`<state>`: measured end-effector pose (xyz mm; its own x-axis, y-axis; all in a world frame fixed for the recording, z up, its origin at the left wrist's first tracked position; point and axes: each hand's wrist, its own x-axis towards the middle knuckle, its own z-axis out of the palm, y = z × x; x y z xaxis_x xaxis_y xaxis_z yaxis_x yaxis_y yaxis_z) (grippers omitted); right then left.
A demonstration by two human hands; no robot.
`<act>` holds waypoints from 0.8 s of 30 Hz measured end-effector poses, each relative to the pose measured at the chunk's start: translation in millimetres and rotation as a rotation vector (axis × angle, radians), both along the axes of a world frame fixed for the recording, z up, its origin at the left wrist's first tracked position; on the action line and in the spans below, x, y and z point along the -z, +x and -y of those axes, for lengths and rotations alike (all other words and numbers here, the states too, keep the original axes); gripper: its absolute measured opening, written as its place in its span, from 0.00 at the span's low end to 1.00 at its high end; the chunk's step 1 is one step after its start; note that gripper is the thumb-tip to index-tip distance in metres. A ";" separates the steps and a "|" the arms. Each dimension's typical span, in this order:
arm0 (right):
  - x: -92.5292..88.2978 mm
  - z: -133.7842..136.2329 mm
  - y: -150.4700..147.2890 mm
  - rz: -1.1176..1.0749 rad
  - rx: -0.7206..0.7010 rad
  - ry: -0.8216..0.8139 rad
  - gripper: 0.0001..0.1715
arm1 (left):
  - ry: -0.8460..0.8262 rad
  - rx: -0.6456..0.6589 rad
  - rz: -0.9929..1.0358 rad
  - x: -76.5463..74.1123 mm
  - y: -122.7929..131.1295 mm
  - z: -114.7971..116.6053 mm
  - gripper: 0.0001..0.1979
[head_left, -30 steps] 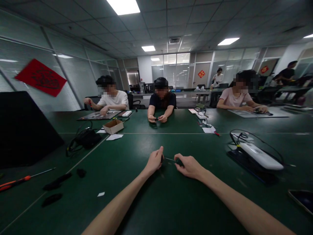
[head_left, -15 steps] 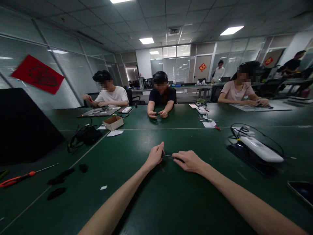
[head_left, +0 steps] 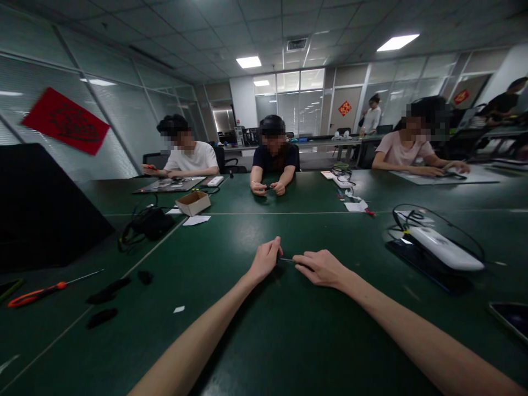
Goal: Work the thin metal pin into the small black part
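Observation:
Both my arms reach out over the green table [head_left: 256, 330]. My left hand [head_left: 264, 258] is closed in a pinch on a small dark part that its fingers mostly hide. My right hand [head_left: 323, 268] is closed on a thin tool [head_left: 289, 260] whose metal shaft points left at the left hand. The two hands are almost touching, low over the table top.
An orange-handled screwdriver [head_left: 39, 291] and small black pieces [head_left: 108, 290] lie at the left. A white device [head_left: 447, 249] on a black case with cables sits at the right, a phone [head_left: 511, 319] near the right edge. A cardboard box [head_left: 193, 203] and three seated people are across the table.
My hands have drawn closer together, so the tool's shaft between them shows shorter. The view has shifted slightly; nothing on the table has moved.

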<state>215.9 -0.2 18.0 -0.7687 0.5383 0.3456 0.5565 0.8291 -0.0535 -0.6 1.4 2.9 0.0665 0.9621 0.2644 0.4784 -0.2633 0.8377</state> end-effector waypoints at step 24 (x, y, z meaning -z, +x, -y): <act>5.4 -6.3 -4.6 -0.041 -0.005 -0.076 0.20 | 0.074 -0.066 -0.092 -2.7 0.5 -1.9 0.30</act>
